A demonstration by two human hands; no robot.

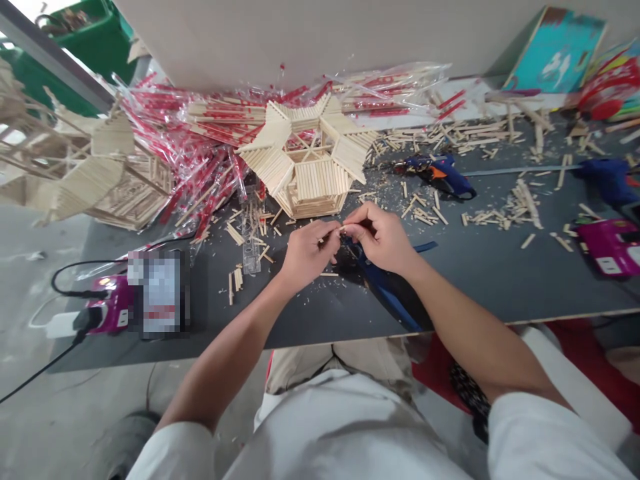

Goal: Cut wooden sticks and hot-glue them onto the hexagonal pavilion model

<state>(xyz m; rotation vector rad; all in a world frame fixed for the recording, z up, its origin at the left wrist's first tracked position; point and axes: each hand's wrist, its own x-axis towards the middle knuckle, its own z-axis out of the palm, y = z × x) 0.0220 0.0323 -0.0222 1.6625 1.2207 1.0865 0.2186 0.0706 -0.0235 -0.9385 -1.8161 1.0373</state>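
My left hand [313, 250] and my right hand [377, 237] meet at the fingertips over the grey table [310, 320]. Between them they pinch a tiny pale wooden stick piece [343, 229], mostly covered by the fingers. Just beyond stands a star-shaped model of wooden sticks [320, 177] with an open centre. A blue-handled tool [383, 287] lies partly beneath my right hand. To the left of my left hand is a clear plastic ruler [251, 240] among short cut sticks [237, 279].
Red-and-clear plastic packaging [200, 127] is heaped at the back left beside another stick model [95, 167]. A blue glue gun [440, 175] lies right. Purple power sockets [113, 303] and a blurred-out device [160, 293] sit left. Stick scraps [480, 137] litter the back right.
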